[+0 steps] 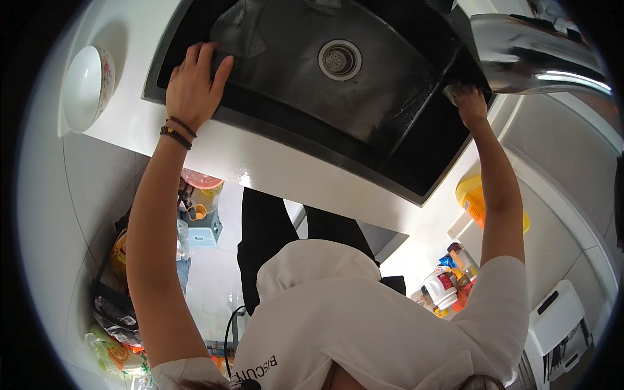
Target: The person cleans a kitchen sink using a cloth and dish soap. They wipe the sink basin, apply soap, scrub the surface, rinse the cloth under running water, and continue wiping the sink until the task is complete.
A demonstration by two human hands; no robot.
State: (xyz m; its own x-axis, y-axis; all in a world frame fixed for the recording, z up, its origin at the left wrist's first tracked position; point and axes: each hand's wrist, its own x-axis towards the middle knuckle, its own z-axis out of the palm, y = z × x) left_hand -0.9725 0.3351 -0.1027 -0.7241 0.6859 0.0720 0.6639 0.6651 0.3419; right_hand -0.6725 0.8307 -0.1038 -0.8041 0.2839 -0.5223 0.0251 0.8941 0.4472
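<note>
A black sink with a metal drain strainer is set in the white countertop before me. My left hand rests on the sink's near left rim, holding nothing, with the thumb spread from the fingers. Close to its fingertips, a wet-looking grey cloth lies on the sink's inner surface. On the right side of the basin, my right hand presses a small greyish scrubbing pad against the inner wall; the fingers partly hide it. Whitish streaks run along the basin's right inner corner.
A large chrome faucet juts in above my right hand. At the counter's left edge stands a white floral bowl. A yellow bottle is beside my right forearm, with several jars lower down. Bags and a blue crate sit below left.
</note>
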